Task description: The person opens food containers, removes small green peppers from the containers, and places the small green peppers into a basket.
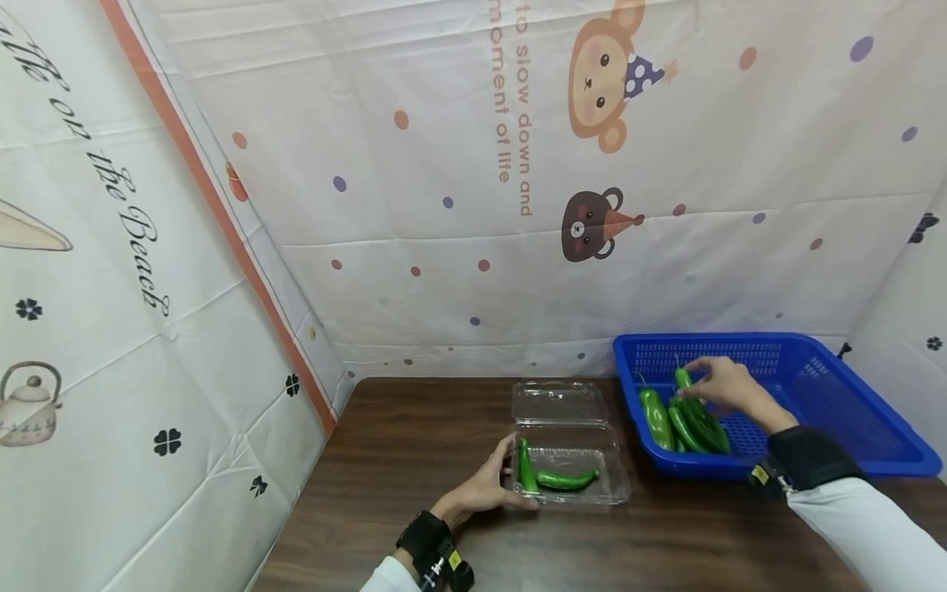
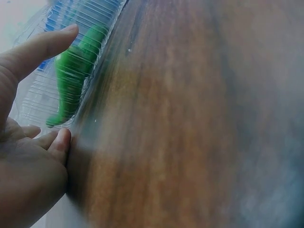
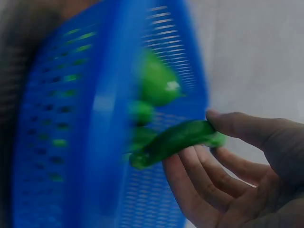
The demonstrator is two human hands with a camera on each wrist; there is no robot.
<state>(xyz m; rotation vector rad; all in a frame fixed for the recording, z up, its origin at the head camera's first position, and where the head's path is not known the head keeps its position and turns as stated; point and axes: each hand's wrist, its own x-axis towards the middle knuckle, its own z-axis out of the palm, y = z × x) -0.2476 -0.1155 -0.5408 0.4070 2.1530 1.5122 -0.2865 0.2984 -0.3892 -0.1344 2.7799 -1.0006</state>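
My left hand rests against the left end of a clear plastic clamshell box, its thumb along the front edge and its fingers beside the left wall. Inside the box lie two green chili peppers: an upright-lying one by the left wall and a curved one across the front. Over the blue basket, my right hand pinches a green chili pepper between thumb and fingers. Below that hand, several more green peppers lie in the basket's left part.
The box's lid lies folded back behind it on the brown wooden table. A printed white cloth hangs behind the table, and another one hangs at the left. The basket stands close to the back cloth.
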